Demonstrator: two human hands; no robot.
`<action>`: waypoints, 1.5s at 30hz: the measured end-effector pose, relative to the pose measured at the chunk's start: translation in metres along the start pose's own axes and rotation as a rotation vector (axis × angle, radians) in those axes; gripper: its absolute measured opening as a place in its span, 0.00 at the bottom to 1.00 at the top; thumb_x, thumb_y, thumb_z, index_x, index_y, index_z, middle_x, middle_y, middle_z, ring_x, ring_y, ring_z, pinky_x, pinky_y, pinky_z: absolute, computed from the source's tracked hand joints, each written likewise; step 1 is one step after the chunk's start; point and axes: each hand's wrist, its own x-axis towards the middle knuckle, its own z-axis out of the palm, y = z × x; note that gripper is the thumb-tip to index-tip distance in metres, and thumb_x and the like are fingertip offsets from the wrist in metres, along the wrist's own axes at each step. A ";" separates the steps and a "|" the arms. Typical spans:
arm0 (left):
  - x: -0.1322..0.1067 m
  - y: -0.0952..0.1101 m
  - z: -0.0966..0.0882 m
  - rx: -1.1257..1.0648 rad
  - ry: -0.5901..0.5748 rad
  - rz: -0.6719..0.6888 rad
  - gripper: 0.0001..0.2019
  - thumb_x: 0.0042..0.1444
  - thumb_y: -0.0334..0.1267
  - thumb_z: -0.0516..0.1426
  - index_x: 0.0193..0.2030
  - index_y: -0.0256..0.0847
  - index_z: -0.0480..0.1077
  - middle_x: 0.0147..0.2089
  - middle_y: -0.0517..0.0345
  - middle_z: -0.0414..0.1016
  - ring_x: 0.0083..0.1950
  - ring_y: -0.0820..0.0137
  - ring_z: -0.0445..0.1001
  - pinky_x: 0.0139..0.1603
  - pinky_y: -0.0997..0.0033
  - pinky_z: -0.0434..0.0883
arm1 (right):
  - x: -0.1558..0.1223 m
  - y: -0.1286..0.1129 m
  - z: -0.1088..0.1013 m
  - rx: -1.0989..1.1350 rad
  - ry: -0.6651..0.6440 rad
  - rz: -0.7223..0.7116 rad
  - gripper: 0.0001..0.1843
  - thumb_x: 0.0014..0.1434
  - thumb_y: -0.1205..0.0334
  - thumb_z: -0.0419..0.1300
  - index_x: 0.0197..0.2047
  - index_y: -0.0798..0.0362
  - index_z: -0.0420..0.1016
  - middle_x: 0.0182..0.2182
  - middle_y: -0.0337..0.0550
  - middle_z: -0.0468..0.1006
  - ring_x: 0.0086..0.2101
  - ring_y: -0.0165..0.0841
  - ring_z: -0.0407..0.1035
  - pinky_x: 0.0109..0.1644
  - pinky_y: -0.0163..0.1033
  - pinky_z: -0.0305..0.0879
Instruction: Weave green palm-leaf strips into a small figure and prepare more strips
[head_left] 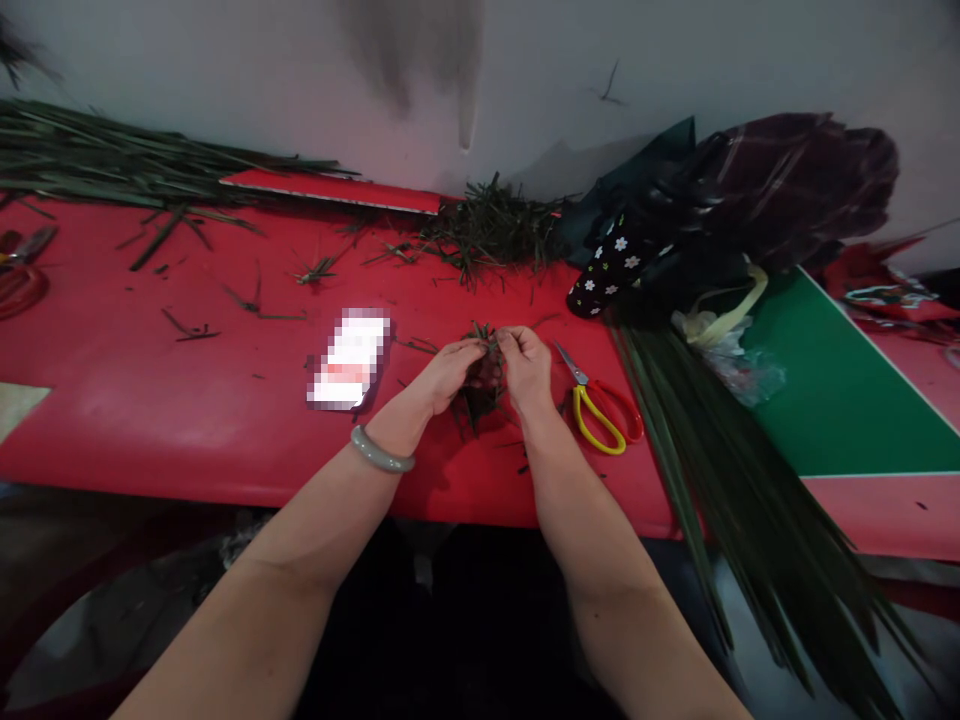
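Note:
My left hand and my right hand meet over the red table, fingers closed on a small bundle of green leaf strips. Strip ends poke out above and below my fingers; how they are joined is too dark and small to make out. A grey bangle rings my left wrist. Just right of my right hand lie scissors with one yellow and one red handle, blades pointing away. To the left of my left hand is a phone, its lit screen blurred out.
Long green leaves hang over the front edge at right, beside a green board. A heap of leaf scraps lies near the wall. More leaves and red-handled scissors are at left. Dark bags stand at back right.

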 end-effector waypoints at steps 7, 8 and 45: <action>-0.002 0.000 -0.001 -0.041 0.004 0.019 0.07 0.43 0.37 0.59 0.30 0.38 0.72 0.27 0.59 0.72 0.26 0.77 0.67 0.29 0.76 0.64 | 0.006 0.002 -0.002 -0.032 0.076 -0.053 0.14 0.51 0.49 0.53 0.32 0.52 0.64 0.22 0.35 0.68 0.22 0.25 0.62 0.25 0.32 0.62; -0.003 0.001 -0.001 -0.050 0.025 0.042 0.07 0.42 0.36 0.60 0.30 0.38 0.72 0.28 0.60 0.72 0.26 0.78 0.67 0.30 0.76 0.64 | 0.007 0.003 -0.002 -0.045 0.093 -0.083 0.14 0.51 0.49 0.52 0.34 0.52 0.64 0.25 0.37 0.69 0.25 0.26 0.64 0.29 0.32 0.63; 0.004 0.007 -0.013 0.195 0.401 0.335 0.06 0.43 0.38 0.59 0.24 0.36 0.70 0.21 0.63 0.67 0.23 0.80 0.62 0.26 0.78 0.60 | -0.002 -0.009 -0.005 0.204 -0.125 0.056 0.19 0.50 0.43 0.51 0.26 0.51 0.62 0.28 0.42 0.75 0.27 0.29 0.70 0.27 0.35 0.66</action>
